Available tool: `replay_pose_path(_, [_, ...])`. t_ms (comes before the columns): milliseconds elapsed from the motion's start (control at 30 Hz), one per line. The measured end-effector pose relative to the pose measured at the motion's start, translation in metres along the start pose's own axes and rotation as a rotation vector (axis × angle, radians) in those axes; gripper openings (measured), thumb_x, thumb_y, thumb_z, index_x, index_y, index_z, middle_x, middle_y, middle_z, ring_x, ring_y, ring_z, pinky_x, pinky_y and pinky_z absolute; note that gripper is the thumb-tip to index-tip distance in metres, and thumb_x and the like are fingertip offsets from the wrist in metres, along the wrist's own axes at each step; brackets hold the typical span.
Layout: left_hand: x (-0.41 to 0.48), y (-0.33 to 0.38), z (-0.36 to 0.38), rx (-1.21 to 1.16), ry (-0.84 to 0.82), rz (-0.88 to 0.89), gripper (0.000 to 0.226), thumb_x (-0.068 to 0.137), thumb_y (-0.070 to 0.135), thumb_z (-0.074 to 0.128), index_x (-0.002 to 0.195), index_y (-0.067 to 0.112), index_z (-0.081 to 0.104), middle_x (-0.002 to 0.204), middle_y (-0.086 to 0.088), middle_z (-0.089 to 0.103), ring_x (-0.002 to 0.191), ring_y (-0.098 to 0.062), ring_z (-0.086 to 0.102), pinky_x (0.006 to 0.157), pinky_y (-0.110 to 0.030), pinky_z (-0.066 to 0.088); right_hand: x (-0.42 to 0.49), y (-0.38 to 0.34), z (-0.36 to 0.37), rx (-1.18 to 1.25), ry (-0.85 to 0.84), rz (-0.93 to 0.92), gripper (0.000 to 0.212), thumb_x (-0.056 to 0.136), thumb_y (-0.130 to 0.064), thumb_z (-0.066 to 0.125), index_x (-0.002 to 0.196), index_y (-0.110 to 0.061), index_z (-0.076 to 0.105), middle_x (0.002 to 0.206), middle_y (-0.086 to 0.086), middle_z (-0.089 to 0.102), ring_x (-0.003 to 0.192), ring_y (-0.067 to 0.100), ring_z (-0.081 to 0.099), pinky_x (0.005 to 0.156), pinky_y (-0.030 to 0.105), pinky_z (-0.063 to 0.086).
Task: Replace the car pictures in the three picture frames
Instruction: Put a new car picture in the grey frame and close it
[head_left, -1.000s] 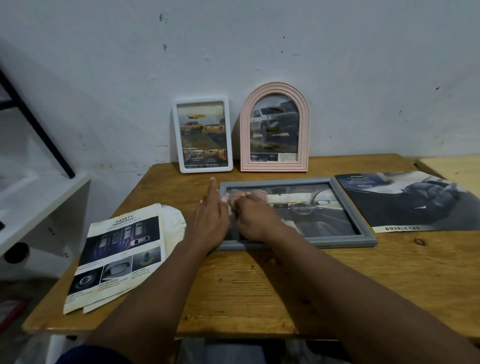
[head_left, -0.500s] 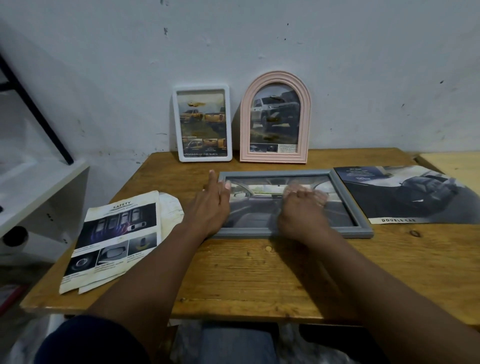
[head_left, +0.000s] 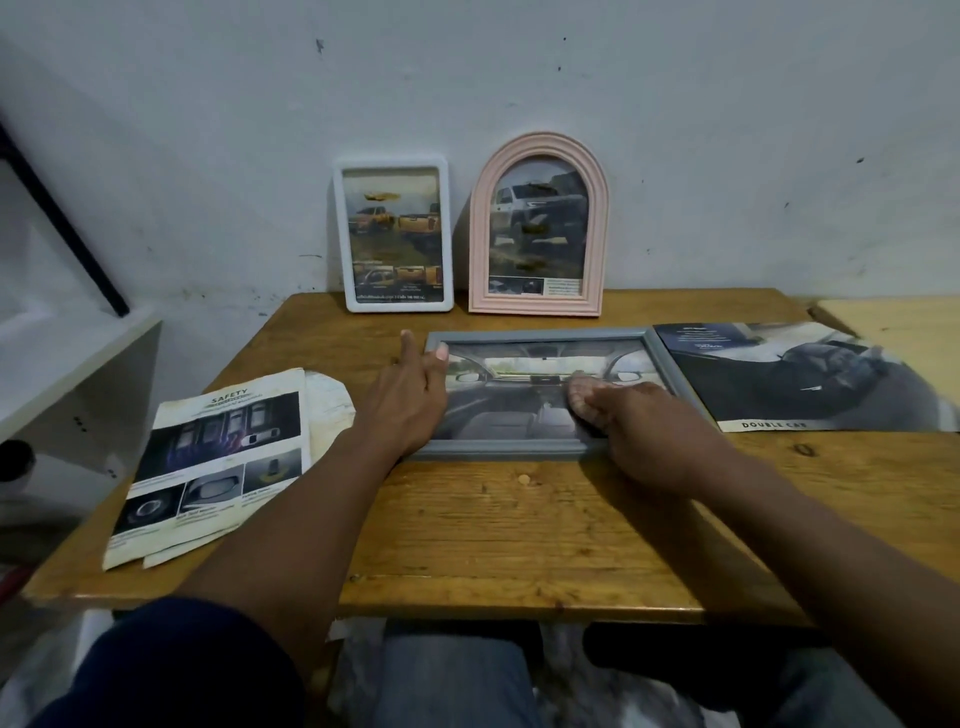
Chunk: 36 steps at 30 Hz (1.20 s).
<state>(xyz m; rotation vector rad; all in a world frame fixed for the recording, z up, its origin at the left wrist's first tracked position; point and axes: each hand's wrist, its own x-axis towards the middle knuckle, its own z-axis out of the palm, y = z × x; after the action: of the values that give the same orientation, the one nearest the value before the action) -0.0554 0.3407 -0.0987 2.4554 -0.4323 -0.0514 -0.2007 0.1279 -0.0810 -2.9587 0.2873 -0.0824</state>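
1. Wooden counter planks lie nearest, and both forearms reach across them.
2. The left hand lies released, fingers straight. It rests over the left rail of the grey picture frame, with the forefinger on the counter just beside that rail. It presses rather than grips.
3. The right hand covers the frame's lower right part, fingers bent and their tips on the front pane. Whether the thumb hooks the lower rail is hidden, so its hold cannot be told.
4. The grey picture frame lies flat and face up at mid-counter, showing a car-interior picture. It sits between the safety brochure sheets on the left and the Double Cab print, which lies against or just beside its right rail.
5. The frame looks light, with stiff rails and a smooth pane that is probably slippery and breakable. It is best taken by two opposite rails, not by the pane, and then turned over to reach its back.
6. The loose prints look thin and floppy, so they would crease easily. They are best lifted by an edge and kept flat.
7. Farthest off, the white picture frame and the pink arched picture frame stand leaning on the wall, each holding a truck picture. A knock could tip them, so the side rails are the safest hold.
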Motion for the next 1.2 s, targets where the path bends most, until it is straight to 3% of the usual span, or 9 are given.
replay_pose_path(133, [0.0, -0.001, 0.001, 0.001, -0.009, -0.018, 0.071, 0.107, 0.056, 0.015, 0.163, 0.014, 0.005, 0.162, -0.022, 0.031, 0.146, -0.04, 0.032, 0.115, -0.048, 0.027, 0.012, -0.067, 0.031, -0.119, 0.055, 0.149, 0.053, 0.09, -0.043, 0.054, 0.132, -0.01, 0.049, 0.132, 0.013, 0.051, 0.119, 0.033, 0.047, 0.099, 0.05, 0.044])
replay_pose_path(300, [0.007, -0.01, 0.004, -0.08, -0.004, -0.054, 0.075, 0.103, 0.063, 0.015, 0.164, 0.018, 0.01, 0.167, -0.016, 0.021, 0.152, -0.035, 0.022, 0.119, -0.047, 0.02, 0.025, -0.128, 0.05, 0.203, 0.173, -0.176, 0.023, 0.095, -0.027, 0.05, 0.109, -0.015, 0.063, 0.108, 0.006, 0.063, 0.107, 0.025, 0.048, 0.092, 0.041, 0.043])
replay_pose_path(467, [0.007, -0.012, 0.005, -0.078, -0.002, -0.056, 0.076, 0.103, 0.065, 0.014, 0.164, 0.02, 0.009, 0.165, -0.018, 0.024, 0.151, -0.037, 0.025, 0.119, -0.049, 0.021, 0.002, -0.051, 0.024, 0.346, -0.034, -0.346, 0.04, 0.1, -0.022, 0.047, 0.139, -0.03, 0.053, 0.14, 0.002, 0.054, 0.126, 0.015, 0.046, 0.106, 0.036, 0.038])
replay_pose_path(567, [0.007, -0.011, 0.004, -0.03, -0.009, -0.036, 0.076, 0.103, 0.065, 0.014, 0.164, 0.019, 0.008, 0.165, -0.017, 0.025, 0.15, -0.037, 0.026, 0.119, -0.05, 0.022, -0.015, 0.007, 0.007, 0.229, -0.018, -0.303, 0.041, 0.1, -0.016, 0.051, 0.14, -0.026, 0.053, 0.14, 0.002, 0.056, 0.12, 0.01, 0.046, 0.1, 0.025, 0.033])
replay_pose_path(733, [0.01, -0.009, 0.004, 0.08, -0.001, 0.01, 0.077, 0.103, 0.063, 0.017, 0.163, 0.014, 0.014, 0.162, -0.019, 0.031, 0.147, -0.039, 0.033, 0.115, -0.051, 0.029, -0.033, 0.07, 0.004, 0.093, 0.096, -0.221, 0.04, 0.095, -0.011, 0.055, 0.134, -0.021, 0.06, 0.132, 0.004, 0.061, 0.122, 0.017, 0.051, 0.099, 0.025, 0.036])
replay_pose_path(833, [0.015, -0.01, 0.001, 0.121, -0.032, 0.047, 0.099, 0.088, 0.084, 0.007, 0.157, 0.016, 0.026, 0.159, -0.017, 0.039, 0.141, -0.039, 0.041, 0.112, -0.054, 0.036, -0.029, 0.07, 0.002, 0.162, 0.131, -0.172, 0.032, 0.097, -0.01, 0.051, 0.125, -0.02, 0.064, 0.118, 0.004, 0.063, 0.105, 0.014, 0.053, 0.086, 0.026, 0.043])
replay_pose_path(933, [0.023, -0.009, 0.0, 0.182, -0.084, 0.057, 0.101, 0.083, 0.088, 0.003, 0.162, 0.026, 0.013, 0.166, -0.011, 0.028, 0.152, -0.037, 0.023, 0.121, -0.055, 0.022, -0.012, 0.07, -0.02, 0.449, 0.317, -0.008, 0.028, 0.1, -0.008, 0.046, 0.114, -0.018, 0.068, 0.102, 0.002, 0.067, 0.088, 0.008, 0.061, 0.069, 0.022, 0.049])
replay_pose_path(1033, [0.017, 0.006, 0.004, 0.259, -0.097, 0.186, 0.094, 0.087, 0.084, 0.013, 0.163, 0.03, 0.003, 0.17, -0.006, 0.011, 0.157, -0.027, 0.002, 0.126, -0.049, 0.006, 0.021, 0.078, -0.047, 0.478, 0.496, 0.1, 0.026, 0.098, -0.009, 0.046, 0.102, -0.013, 0.071, 0.097, 0.006, 0.073, 0.089, 0.021, 0.068, 0.074, 0.031, 0.054])
replay_pose_path(1200, [0.0, 0.027, 0.037, 0.326, -0.227, 0.44, 0.1, 0.081, 0.094, 0.02, 0.162, 0.039, -0.002, 0.171, 0.009, -0.002, 0.155, -0.015, -0.012, 0.126, -0.047, -0.001, 0.079, 0.082, -0.041, 0.375, 0.296, 0.143, 0.027, 0.102, -0.029, 0.052, 0.114, -0.01, 0.066, 0.116, 0.005, 0.067, 0.107, 0.022, 0.06, 0.084, 0.029, 0.042])
